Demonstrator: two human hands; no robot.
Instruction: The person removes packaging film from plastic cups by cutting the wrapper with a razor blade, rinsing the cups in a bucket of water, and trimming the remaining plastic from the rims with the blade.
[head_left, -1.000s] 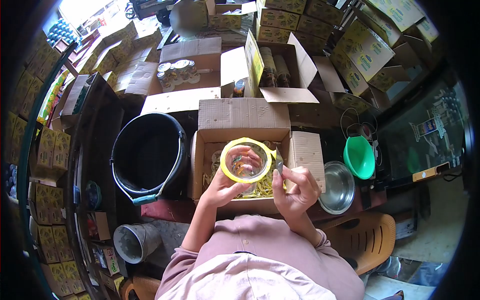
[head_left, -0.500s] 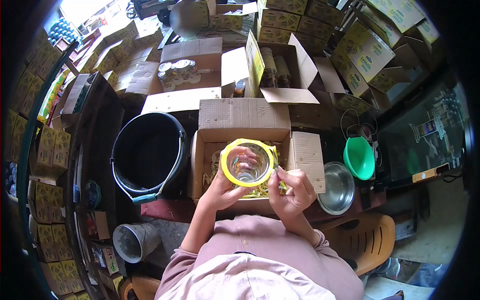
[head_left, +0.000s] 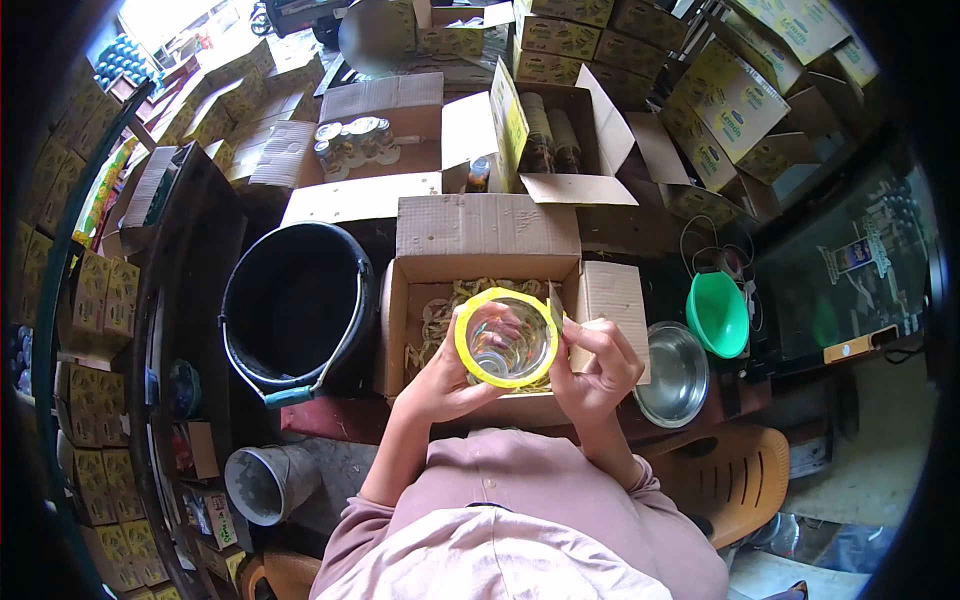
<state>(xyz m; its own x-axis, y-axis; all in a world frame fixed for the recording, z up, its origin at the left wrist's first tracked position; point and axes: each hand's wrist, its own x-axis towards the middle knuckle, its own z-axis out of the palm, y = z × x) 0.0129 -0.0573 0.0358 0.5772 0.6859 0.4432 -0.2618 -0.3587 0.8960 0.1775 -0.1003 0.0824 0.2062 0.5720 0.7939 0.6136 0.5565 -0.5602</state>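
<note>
A clear container with a bright yellow rim (head_left: 508, 293) is tilted so its open mouth faces me. My left hand (head_left: 437, 385) is wrapped round its left and lower side, with fingers visible through the clear wall. At the right edge of the rim, my right hand (head_left: 597, 370) pinches a thin grey blade (head_left: 556, 303), held upright against the yellow rim. Below both hands stands an open cardboard box (head_left: 488, 268) holding yellow strips and scraps (head_left: 470, 290).
A black bucket (head_left: 292, 310) stands left of the box. On the right are a metal bowl (head_left: 675, 375) and a green bowl (head_left: 718, 315). Behind, open cartons (head_left: 380, 95) hold jars (head_left: 355, 140). A grey pail (head_left: 270, 485) is at lower left, an orange chair (head_left: 735, 475) at lower right.
The container has shifted slightly right and down, and its rim has turned in my left hand. The yellow strip that stuck out by the blade is no longer visible. My right hand stays close beside the rim.
</note>
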